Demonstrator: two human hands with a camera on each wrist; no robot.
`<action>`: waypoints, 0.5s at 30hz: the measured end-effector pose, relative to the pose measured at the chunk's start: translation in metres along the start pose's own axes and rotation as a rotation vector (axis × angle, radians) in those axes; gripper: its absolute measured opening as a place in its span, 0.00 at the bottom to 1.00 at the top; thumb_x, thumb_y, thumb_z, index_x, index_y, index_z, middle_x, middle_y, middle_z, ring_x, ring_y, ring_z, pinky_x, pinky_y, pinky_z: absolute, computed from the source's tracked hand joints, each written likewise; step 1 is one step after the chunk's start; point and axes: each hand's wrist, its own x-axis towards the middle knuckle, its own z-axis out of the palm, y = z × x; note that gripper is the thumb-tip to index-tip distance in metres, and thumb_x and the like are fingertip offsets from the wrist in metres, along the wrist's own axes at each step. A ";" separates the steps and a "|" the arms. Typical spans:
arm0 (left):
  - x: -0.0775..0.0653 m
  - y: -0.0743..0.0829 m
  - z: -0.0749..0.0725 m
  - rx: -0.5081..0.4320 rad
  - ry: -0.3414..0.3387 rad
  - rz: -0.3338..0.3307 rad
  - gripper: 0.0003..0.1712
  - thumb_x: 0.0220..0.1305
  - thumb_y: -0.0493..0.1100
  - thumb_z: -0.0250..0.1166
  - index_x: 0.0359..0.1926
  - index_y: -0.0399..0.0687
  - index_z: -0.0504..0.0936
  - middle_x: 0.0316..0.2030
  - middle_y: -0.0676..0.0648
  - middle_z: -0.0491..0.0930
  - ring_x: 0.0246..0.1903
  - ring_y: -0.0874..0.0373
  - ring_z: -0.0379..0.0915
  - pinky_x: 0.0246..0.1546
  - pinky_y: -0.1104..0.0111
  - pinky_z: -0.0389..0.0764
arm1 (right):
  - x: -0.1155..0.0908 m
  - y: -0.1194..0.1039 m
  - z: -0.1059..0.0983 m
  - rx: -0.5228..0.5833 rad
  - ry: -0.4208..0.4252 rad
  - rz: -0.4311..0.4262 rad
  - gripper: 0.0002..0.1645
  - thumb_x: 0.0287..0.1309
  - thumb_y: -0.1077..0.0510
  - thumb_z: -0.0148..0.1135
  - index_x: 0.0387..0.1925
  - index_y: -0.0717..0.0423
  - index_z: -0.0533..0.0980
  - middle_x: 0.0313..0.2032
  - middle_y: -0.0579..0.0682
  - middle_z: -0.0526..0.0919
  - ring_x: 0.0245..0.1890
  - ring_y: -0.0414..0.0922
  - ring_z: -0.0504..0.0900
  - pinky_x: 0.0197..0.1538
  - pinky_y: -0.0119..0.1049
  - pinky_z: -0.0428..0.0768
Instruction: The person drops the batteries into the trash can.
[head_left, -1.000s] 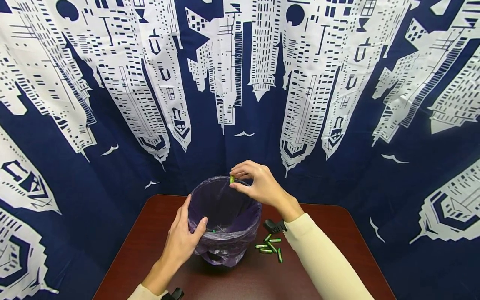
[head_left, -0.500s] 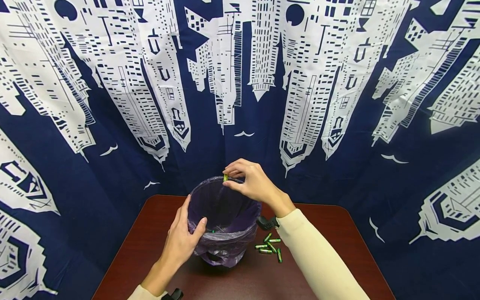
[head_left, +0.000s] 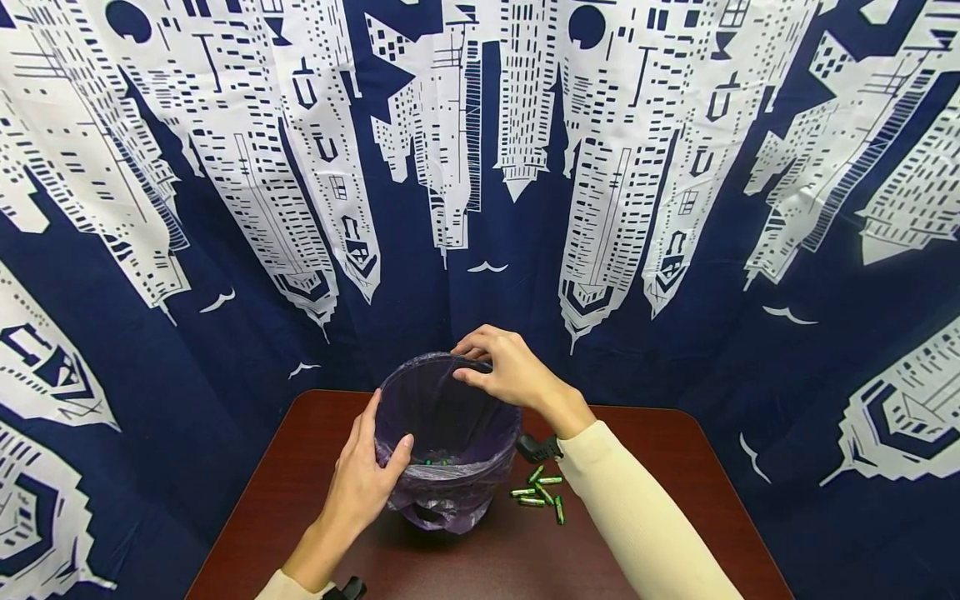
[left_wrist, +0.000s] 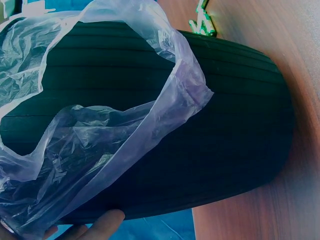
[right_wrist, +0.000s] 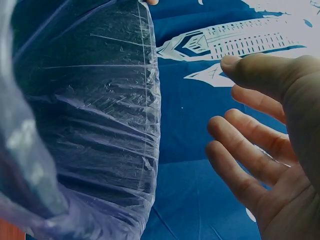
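Observation:
A dark trash can lined with a thin purple bag (head_left: pixel 450 492) stands on the table. My left hand (head_left: pixel 356 471) rests against its left side near the rim, fingers and thumb spread. Some of its fingertips show low in the left wrist view, beside the liner (left_wrist: pixel 100 165). Over the far right rim is my right hand (head_left: pixel 513 371), with nothing between thumb and fingers; the right wrist view shows this hand (right_wrist: pixel 265 140) empty, apart from the liner. Small green bits, seemingly batteries (head_left: pixel 444 462), show down inside the can. Several green batteries (head_left: pixel 543 492) lie right of it.
The reddish-brown table (head_left: pixel 637 500) has rounded far corners. Behind it hangs a dark blue curtain (head_left: pixel 517 275) printed with white upside-down buildings. A black wrist strap (head_left: pixel 538 448) is on the right wrist, another (head_left: pixel 348 588) on the left.
My right hand moved left over the can with a battery pinched in it, then let it go; the battery is gone from its fingers. The left hand stays put.

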 end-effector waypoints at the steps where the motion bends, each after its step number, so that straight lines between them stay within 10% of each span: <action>1: 0.000 0.000 0.000 -0.001 -0.001 0.000 0.57 0.79 0.61 0.72 0.96 0.59 0.54 0.88 0.39 0.69 0.80 0.29 0.78 0.72 0.25 0.82 | -0.001 0.000 -0.001 0.000 0.004 -0.003 0.17 0.72 0.60 0.83 0.58 0.60 0.91 0.57 0.58 0.91 0.57 0.61 0.97 0.66 0.57 0.94; 15: -0.001 0.001 0.002 -0.007 0.019 0.009 0.56 0.79 0.60 0.72 0.96 0.60 0.55 0.89 0.39 0.68 0.80 0.29 0.78 0.72 0.23 0.81 | -0.027 0.009 -0.004 -0.063 0.097 -0.049 0.15 0.71 0.60 0.83 0.55 0.57 0.92 0.53 0.55 0.93 0.48 0.51 0.95 0.58 0.51 0.97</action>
